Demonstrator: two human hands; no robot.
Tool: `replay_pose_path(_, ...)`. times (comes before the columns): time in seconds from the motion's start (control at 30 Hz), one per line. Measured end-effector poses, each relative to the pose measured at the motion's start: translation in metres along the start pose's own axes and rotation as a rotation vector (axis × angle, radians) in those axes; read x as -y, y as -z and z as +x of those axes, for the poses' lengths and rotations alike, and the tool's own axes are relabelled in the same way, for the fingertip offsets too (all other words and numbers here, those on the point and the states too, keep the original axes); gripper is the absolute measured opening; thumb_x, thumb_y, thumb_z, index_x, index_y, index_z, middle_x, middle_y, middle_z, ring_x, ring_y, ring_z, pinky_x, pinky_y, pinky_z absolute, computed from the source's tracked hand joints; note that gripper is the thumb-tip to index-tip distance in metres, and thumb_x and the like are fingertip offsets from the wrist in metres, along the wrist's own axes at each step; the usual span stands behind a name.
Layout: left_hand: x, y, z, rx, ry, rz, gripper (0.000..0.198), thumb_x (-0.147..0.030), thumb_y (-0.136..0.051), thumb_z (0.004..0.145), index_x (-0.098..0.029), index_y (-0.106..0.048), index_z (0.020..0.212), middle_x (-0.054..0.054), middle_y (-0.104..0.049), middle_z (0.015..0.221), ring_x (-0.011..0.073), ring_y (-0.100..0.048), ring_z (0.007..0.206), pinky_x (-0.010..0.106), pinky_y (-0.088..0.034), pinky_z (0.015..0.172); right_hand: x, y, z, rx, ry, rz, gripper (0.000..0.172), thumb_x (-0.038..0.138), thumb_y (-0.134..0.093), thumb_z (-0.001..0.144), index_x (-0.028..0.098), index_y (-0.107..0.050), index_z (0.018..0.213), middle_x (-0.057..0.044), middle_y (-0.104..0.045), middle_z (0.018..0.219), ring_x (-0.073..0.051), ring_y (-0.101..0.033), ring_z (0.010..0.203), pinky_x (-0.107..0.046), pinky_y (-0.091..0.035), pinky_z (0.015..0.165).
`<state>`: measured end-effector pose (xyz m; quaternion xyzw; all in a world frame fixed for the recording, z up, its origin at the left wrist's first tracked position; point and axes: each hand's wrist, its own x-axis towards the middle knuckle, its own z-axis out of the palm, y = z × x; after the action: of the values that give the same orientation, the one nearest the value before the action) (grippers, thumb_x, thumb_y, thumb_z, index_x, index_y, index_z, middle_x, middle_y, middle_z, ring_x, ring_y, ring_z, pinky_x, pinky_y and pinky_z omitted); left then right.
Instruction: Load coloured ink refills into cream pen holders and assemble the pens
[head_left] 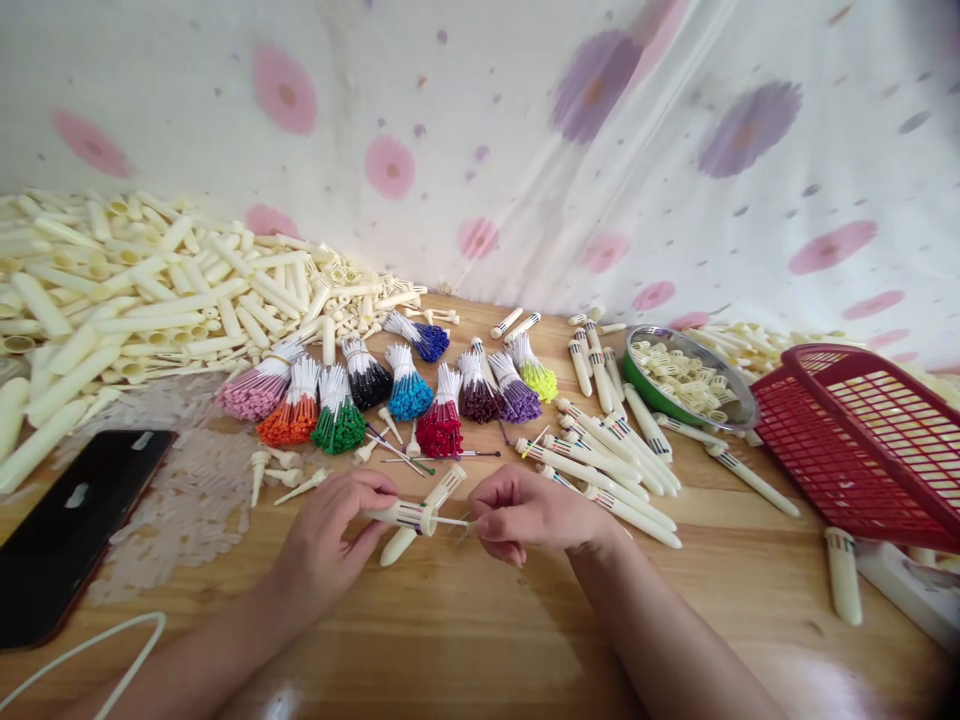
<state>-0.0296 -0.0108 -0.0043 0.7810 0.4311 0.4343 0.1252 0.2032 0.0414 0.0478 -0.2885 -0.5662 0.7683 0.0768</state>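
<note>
My left hand grips a cream multicolour pen part, its slotted end with coloured marks pointing right. A thin white stick sticks out of that end toward my right hand. The fingers of my right hand are closed at the stick's tip, beside a thin greyish piece too small to name. Just behind lies a cream pen barrel on the table. Beyond my hands stand bundles of pen refills, among them red, green, orange and blue.
Cream pen barrels are heaped at the back left. A black phone lies at the left on clear plastic pieces. On the right are several assembled pens, a green-sided bowl of slotted parts and a red basket.
</note>
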Motion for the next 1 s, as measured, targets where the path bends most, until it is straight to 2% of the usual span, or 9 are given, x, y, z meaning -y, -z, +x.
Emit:
replay_pose_path(0.1, 0.000, -0.002, -0.001, 0.015, 0.012, -0.010, 0.016, -0.007, -0.055, 0.078, -0.021, -0.056, 0.085, 0.003, -0.066, 0.087, 0.0167, -0.064, 0.082, 0.028, -0.050, 0.073, 0.000, -0.006, 0.004, -0.015, -0.016, -0.028, 0.029, 0.028, -0.055, 0.075, 0.016, -0.045, 0.051, 0.006, -0.049, 0.044, -0.003, -0.040, 0.038, -0.014, -0.032, 0.039)
replay_pose_path(0.2, -0.001, -0.003, -0.001, 0.013, 0.028, -0.033, 0.015, -0.009, -0.057, 0.078, -0.022, -0.057, 0.084, 0.002, -0.066, 0.087, 0.0169, -0.064, 0.081, 0.028, -0.050, 0.072, -0.002, -0.013, 0.010, -0.051, -0.003, -0.071, 0.036, 0.045, -0.057, 0.078, 0.015, -0.050, 0.059, 0.004, -0.051, 0.050, -0.004, -0.044, 0.042, -0.016, -0.036, 0.043)
replay_pose_path(0.33, 0.000, -0.003, -0.002, 0.000, 0.109, -0.099, 0.016, -0.008, -0.057, 0.077, -0.022, -0.056, 0.084, 0.002, -0.064, 0.088, 0.0159, -0.063, 0.082, 0.027, -0.050, 0.073, -0.005, -0.014, 0.014, -0.236, 0.098, -0.161, 0.058, 0.065, -0.027, 0.086, 0.016, -0.051, 0.065, -0.001, -0.057, 0.060, -0.007, -0.047, 0.047, -0.020, -0.038, 0.048)
replay_pose_path(0.4, 0.002, -0.003, -0.003, -0.013, 0.189, -0.167, 0.018, -0.006, -0.058, 0.076, -0.022, -0.056, 0.084, 0.002, -0.063, 0.089, 0.0152, -0.062, 0.084, 0.026, -0.050, 0.074, -0.006, -0.011, 0.010, -0.395, 0.123, -0.349, 0.060, 0.061, -0.019, 0.090, 0.016, -0.050, 0.066, -0.001, -0.056, 0.061, -0.009, -0.048, 0.051, -0.022, -0.038, 0.051)
replay_pose_path(0.5, 0.002, -0.002, -0.003, -0.063, 0.359, -0.391, 0.016, -0.009, -0.062, 0.073, -0.022, -0.055, 0.079, 0.001, -0.060, 0.089, 0.0151, -0.061, 0.086, 0.025, -0.050, 0.074, -0.009, -0.006, 0.004, -0.562, 0.187, -0.816, 0.037, 0.050, -0.045, 0.088, 0.017, -0.055, 0.077, -0.001, -0.058, 0.071, -0.013, -0.051, 0.064, -0.024, -0.039, 0.060)
replay_pose_path(0.57, 0.002, -0.001, -0.002, -0.095, 0.490, -0.588, 0.017, -0.012, -0.066, 0.071, -0.021, -0.053, 0.075, 0.000, -0.058, 0.087, 0.0139, -0.061, 0.083, 0.024, -0.050, 0.073, -0.012, -0.007, 0.003, -0.537, 0.259, -1.079, 0.027, 0.042, -0.059, 0.082, 0.017, -0.057, 0.092, -0.005, -0.061, 0.087, -0.017, -0.053, 0.080, -0.028, -0.041, 0.069)
replay_pose_path(0.7, -0.002, 0.001, 0.002, -0.088, 0.682, -0.831, 0.022, -0.015, -0.073, 0.066, -0.020, -0.053, 0.070, -0.003, -0.057, 0.084, 0.0106, -0.058, 0.077, 0.023, -0.049, 0.077, -0.018, -0.014, 0.014, -0.348, 0.321, -1.362, 0.035, 0.032, -0.062, 0.081, 0.019, -0.055, 0.113, -0.009, -0.056, 0.110, -0.023, -0.046, 0.100, -0.034, -0.040, 0.085)
replay_pose_path(0.9, -0.005, 0.003, 0.008, 0.008, 0.842, -1.162, 0.027, -0.025, -0.080, 0.060, -0.022, -0.063, 0.081, -0.002, -0.059, 0.079, 0.0122, -0.057, 0.071, 0.029, -0.051, 0.074, -0.028, -0.019, 0.034, -0.297, 0.292, -1.463, 0.015, 0.022, -0.051, 0.089, 0.018, -0.061, 0.100, -0.008, -0.058, 0.106, -0.020, -0.046, 0.098, -0.032, -0.040, 0.087)
replay_pose_path(1.0, -0.004, 0.006, 0.011, -0.007, 0.891, -1.187, 0.030, -0.027, -0.083, 0.055, -0.022, -0.065, 0.079, -0.001, -0.061, 0.078, 0.0124, -0.056, 0.068, 0.028, -0.052, 0.068, -0.030, -0.015, 0.036, -0.320, 0.300, -1.451, 0.015, 0.023, -0.053, 0.088, 0.018, -0.060, 0.099, -0.007, -0.059, 0.106, -0.020, -0.046, 0.097, -0.034, -0.039, 0.088)
